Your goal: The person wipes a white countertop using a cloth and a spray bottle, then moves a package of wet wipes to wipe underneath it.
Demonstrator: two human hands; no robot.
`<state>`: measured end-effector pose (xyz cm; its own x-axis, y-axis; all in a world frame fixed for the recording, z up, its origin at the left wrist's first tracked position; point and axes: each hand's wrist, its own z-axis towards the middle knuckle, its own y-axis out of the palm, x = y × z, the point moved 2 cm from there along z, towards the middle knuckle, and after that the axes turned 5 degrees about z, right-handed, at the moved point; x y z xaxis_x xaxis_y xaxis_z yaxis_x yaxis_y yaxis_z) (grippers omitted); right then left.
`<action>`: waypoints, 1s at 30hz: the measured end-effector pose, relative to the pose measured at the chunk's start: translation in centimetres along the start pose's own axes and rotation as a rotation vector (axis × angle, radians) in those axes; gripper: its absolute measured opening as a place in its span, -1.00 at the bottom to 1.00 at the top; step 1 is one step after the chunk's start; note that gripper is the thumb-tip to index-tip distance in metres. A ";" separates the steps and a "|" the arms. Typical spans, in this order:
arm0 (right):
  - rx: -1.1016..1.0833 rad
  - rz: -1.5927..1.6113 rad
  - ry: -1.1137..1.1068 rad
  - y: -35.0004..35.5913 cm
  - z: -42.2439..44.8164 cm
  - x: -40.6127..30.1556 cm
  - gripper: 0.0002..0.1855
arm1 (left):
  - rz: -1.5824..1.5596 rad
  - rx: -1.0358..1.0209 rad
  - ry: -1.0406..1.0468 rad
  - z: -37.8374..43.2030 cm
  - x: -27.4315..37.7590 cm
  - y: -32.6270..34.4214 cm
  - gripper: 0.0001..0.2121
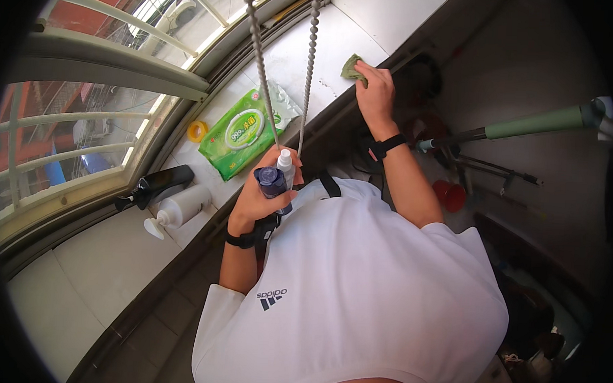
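Observation:
My left hand point(261, 192) grips two small bottles together. One is a bottle with a dark blue cap point(270, 178); the other is a clear bottle with a white top point(285, 163). Out over the tiled window sill point(337, 45), my right hand point(377, 90) presses a folded green cloth point(352, 70) near the sill's inner edge. Small dark specks mark the white tile to the left of the cloth. A green pack of wet wipes point(240, 131) lies flat on the sill beyond my left hand.
A yellow tape roll point(197, 131), a black bottle point(167, 180) and a white pump bottle point(182, 207) lie along the sill by the barred window. Two beaded blind chains point(311, 55) hang before me. To the right are a green-handled pole point(534, 122) and a red container point(448, 195).

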<state>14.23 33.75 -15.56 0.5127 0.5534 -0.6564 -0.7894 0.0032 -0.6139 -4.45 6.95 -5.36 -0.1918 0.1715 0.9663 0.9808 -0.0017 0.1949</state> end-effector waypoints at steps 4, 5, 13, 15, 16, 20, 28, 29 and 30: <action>-0.033 0.070 0.090 -1.0 0.0 -1.6 -0.68 | 0.025 0.002 0.036 0.3 0.2 0.1 -0.48; -0.007 0.064 0.113 -1.3 0.7 -1.2 -0.68 | 0.016 0.000 0.038 0.3 0.5 0.3 -0.48; -0.294 -0.518 -0.444 4.7 13.8 -1.1 -0.74 | 0.004 -0.004 0.053 -0.1 0.2 0.2 -0.44; -0.378 -0.705 -0.513 7.1 16.4 -0.8 -0.80 | -0.012 0.005 0.064 -0.3 0.3 0.2 -0.44; -0.425 -0.766 -0.480 8.7 17.5 -0.7 -0.82 | -0.031 0.023 0.071 -0.5 0.5 0.5 -0.44; -0.501 -0.873 -0.598 10.2 18.4 -1.0 -0.87 | -0.016 0.046 0.106 -0.9 0.9 0.9 -0.45; -0.692 -0.960 -0.609 6.3 16.2 0.5 -0.85 | 0.086 0.084 0.228 -0.6 -0.2 1.1 -0.51; -0.765 -0.969 -0.624 5.8 15.8 0.3 -0.85 | 0.106 0.099 0.257 -0.7 -0.2 1.3 -0.51; -0.830 -0.988 -0.629 5.3 16.1 0.2 -0.85 | 0.047 0.106 0.232 -0.9 0.2 1.5 -0.51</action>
<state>4.76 47.27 -11.90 0.3201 0.8815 0.3471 0.3298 0.2398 -0.9131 -3.09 6.09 -4.71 -0.1364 -0.0565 0.9890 0.9848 0.1009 0.1416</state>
